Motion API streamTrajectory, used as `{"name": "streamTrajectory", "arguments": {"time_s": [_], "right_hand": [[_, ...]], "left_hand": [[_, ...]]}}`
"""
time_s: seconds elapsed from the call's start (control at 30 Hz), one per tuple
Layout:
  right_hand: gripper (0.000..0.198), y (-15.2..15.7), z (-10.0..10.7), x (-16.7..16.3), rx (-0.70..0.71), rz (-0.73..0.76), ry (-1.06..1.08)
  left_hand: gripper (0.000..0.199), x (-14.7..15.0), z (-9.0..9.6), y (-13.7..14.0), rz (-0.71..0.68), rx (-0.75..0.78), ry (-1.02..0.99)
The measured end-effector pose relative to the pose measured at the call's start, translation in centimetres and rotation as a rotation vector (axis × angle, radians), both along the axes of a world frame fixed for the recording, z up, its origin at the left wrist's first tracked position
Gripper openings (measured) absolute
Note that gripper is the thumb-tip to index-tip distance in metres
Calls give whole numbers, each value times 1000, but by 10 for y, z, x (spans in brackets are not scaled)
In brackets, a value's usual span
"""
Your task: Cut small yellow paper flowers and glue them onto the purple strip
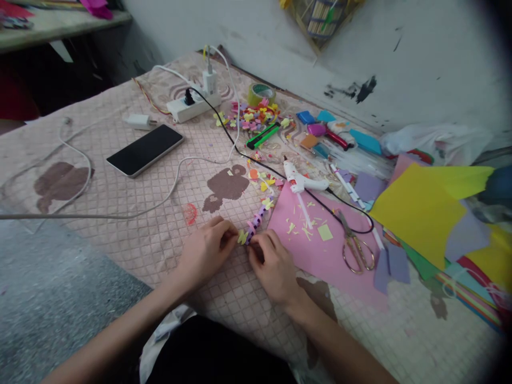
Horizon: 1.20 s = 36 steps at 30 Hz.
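A purple strip with dark spots lies slanting on the table, with pink bits along it and a small yellow butterfly cut-out at its far end. Another yellow butterfly cut-out sits at the near end. My left hand is closed in a pinch against this near butterfly. At the strip's near end, my right hand has thumb and fingers closed on its edge. The fingertips partly hide that end. Just right lies a pink sheet with yellow scraps and a white glue gun.
Gold-handled scissors rest on the pink sheet. A green cutter, a heap of small cut-outs and a tape roll lie farther back. A phone, power strip and trailing cables are leftward; coloured sheets lie right.
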State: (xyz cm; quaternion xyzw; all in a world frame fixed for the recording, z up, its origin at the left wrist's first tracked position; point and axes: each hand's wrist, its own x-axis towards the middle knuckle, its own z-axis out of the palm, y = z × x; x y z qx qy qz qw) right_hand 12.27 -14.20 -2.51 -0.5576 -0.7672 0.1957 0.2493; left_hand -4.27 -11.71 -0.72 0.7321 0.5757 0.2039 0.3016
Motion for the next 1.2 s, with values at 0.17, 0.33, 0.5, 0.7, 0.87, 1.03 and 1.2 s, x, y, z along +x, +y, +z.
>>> {"name": "streamTrajectory", "arguments": {"time_s": [0.17, 0.33, 0.5, 0.7, 0.87, 1.03, 1.2], "right_hand": [[8, 0, 0, 0, 1, 1, -6], [8, 0, -1, 0, 21, 1, -8], [8, 0, -1, 1, 5, 6, 7], [9, -3, 1, 7, -28, 39, 89], [8, -11, 3, 17, -49, 99, 184], [7, -20, 7, 31, -25, 87, 250], [12, -21, 12, 52, -23, -27, 405]], "left_hand": [[13, 1, -1, 1, 0, -1, 19], [12, 1, -1, 0, -15, 18, -2], [9, -2, -3, -1, 13, 11, -55], [7, -11, -8, -1, 161, 7, -158], [26, -11, 5, -4, 173, 118, -202], [29, 8, 20, -17, 106, -84, -364], [32, 41, 27, -26, -114, -400, -609]]}}
